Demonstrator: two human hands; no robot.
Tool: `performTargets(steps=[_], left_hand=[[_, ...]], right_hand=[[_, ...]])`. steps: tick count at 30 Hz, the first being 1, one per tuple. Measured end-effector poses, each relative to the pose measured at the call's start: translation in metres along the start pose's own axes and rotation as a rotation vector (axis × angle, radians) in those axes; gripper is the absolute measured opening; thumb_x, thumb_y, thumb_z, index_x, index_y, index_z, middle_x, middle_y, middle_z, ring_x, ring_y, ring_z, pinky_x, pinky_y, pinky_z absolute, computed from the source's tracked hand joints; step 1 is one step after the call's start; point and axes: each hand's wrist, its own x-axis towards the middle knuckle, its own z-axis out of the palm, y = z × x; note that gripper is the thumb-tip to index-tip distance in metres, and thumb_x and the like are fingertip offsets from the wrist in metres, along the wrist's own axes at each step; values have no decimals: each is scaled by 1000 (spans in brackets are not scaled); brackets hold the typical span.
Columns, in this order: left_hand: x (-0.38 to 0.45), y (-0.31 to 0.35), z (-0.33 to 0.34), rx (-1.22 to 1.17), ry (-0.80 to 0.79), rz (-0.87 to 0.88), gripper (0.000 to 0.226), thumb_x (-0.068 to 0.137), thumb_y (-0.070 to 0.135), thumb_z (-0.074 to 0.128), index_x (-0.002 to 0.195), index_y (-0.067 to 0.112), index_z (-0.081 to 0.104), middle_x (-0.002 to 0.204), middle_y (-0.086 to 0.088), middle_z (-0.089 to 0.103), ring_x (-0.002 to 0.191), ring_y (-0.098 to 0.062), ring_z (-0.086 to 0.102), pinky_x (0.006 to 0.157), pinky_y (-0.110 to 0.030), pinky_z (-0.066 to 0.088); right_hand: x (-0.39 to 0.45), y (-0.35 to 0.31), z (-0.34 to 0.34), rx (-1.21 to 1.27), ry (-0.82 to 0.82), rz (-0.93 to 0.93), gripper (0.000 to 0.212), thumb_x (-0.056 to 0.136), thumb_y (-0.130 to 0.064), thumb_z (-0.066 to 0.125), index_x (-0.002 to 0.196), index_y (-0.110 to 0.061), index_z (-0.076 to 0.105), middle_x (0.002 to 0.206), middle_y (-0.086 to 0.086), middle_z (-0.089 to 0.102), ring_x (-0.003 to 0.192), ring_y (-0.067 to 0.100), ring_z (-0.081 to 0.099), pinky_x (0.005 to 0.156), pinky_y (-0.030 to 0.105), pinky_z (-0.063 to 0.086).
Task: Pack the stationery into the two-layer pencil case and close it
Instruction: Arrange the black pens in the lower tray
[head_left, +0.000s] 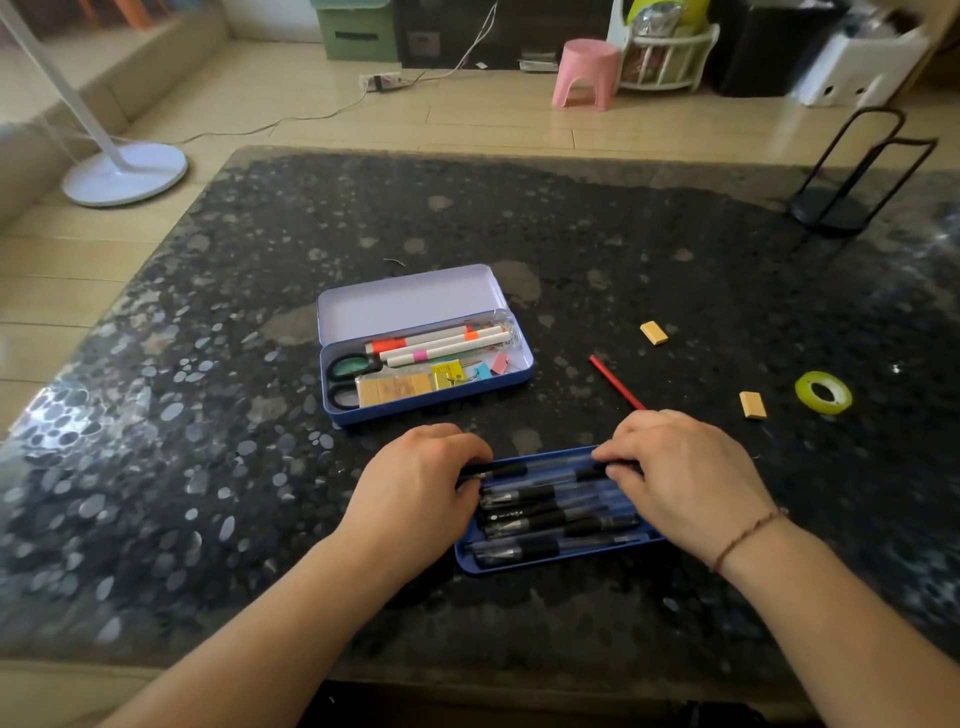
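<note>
The blue tin pencil case (431, 399) lies open mid-table, its pale lid (405, 301) tilted back. Inside are scissors (349, 370), highlighters (441, 343), sticky notes and clips. Nearer me sits the blue inner tray (545, 564) holding several black pens (550, 512). My left hand (415, 488) rests on the tray's left end, fingers on the pens. My right hand (685, 478) covers the right end, fingertips pinching the farthest pen (540, 470). Loose on the table to the right: a red pencil (615, 382), two tan erasers (653, 332) (752, 405), a green tape roll (823, 392).
The dark speckled table (260, 467) ends close to my body. A black wire stand (852, 171) sits at the far right corner. Beyond the table are a white fan base (124, 171), a pink stool (587, 73) and a floor cable.
</note>
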Motion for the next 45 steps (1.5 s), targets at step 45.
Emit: performTargets(steps=[45], left_hand=[[4, -15, -7, -147, -134, -62, 24, 77, 32, 76, 98, 38, 65, 91, 22, 59, 81, 2, 56, 70, -15, 48]], right_hand=[[6, 13, -6, 102, -209, 160, 6, 87, -38, 61, 83, -40, 58, 88, -17, 57, 80, 3, 55, 71, 27, 51]])
